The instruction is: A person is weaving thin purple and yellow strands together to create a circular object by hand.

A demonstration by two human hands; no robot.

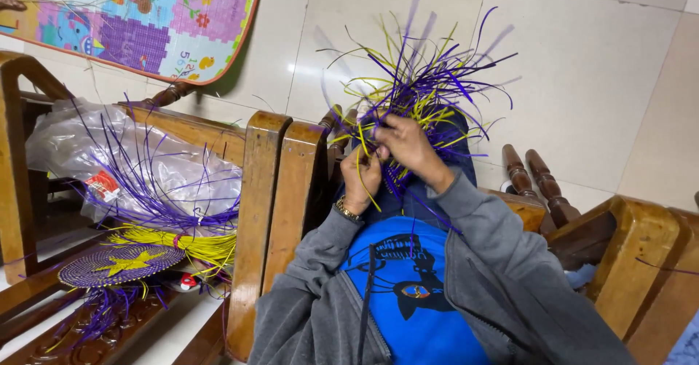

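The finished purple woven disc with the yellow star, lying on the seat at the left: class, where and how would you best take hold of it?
Probably by the rim of the woven disc, pinched on the near right edge. It lies flat, thin and stiff-looking, so an edge pinch suits it. Loose purple strands trail from its lower left, and the yellow strand bundle crowds the upper right, so come between them.

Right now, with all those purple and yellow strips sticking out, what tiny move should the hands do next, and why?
Probably tuck one loose strip across the next. Both hands, left hand and right hand, pinch the middle of the weave, while the purple and yellow strips fan out unwoven above. A finished round mat on the next chair shows the same colours woven flat. Which strip comes next is too tangled to tell.
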